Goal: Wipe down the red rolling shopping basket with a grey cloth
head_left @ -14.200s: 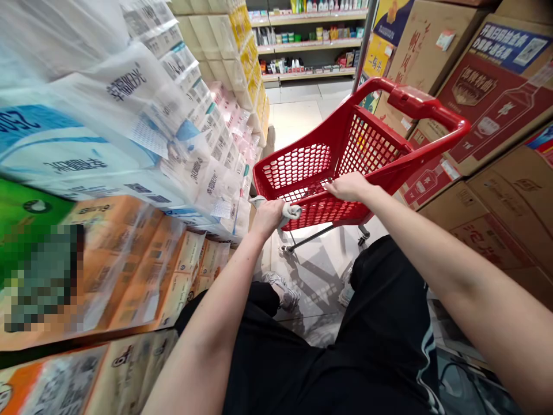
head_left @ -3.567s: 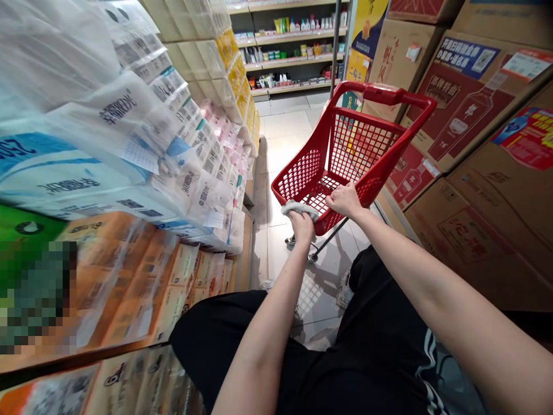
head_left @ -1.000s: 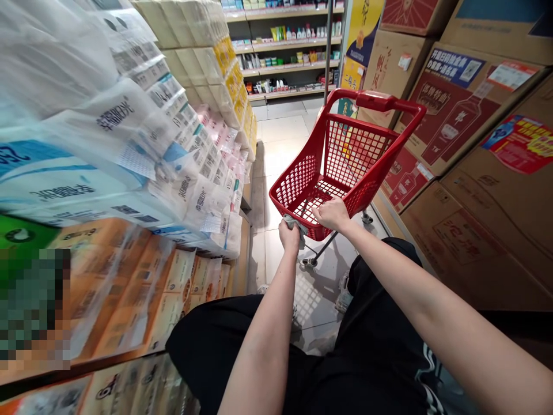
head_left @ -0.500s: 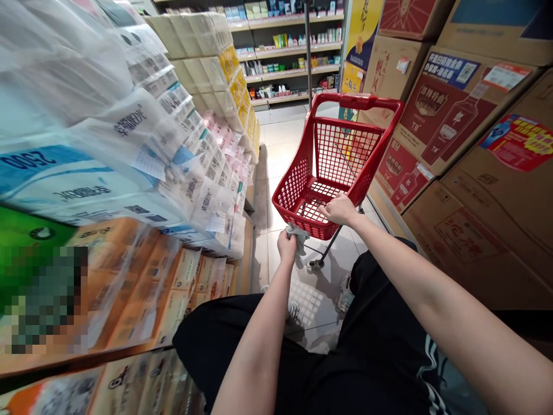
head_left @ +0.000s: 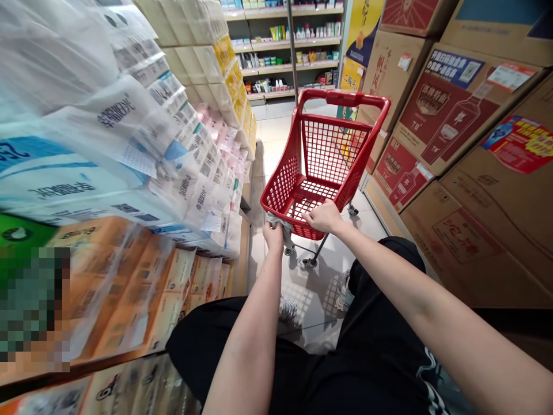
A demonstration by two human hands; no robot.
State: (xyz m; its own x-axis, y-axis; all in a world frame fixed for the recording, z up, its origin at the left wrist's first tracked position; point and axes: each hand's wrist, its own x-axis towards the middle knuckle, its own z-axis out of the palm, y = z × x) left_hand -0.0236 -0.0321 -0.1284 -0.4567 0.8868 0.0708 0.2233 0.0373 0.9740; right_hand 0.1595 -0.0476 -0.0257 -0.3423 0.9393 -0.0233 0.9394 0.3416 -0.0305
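Clasping the cart [head_left: 351, 180] is the right hand [head_left: 325, 217], while the left hand [head_left: 272, 235] pinches a cloth [head_left: 287, 231] at the cart's left corner.

"Read me the left side."
"幸福阳光, on the white pack [head_left: 114, 112]. The blue-and-white pack [head_left: 34, 164] has a number with 25 in it, cut off at the edge."
"And the right?"
"郎牌特曲 and T8 on the red-printed carton [head_left: 443, 109], plus a QR code on its blue label [head_left: 453, 64]. The brown carton [head_left: 382, 72] behind shows 帆风."
"That yellow panel [head_left: 352, 76]?"
"二锅头."
"The red-and-yellow label [head_left: 521, 143]?"
"Too blurred to read."
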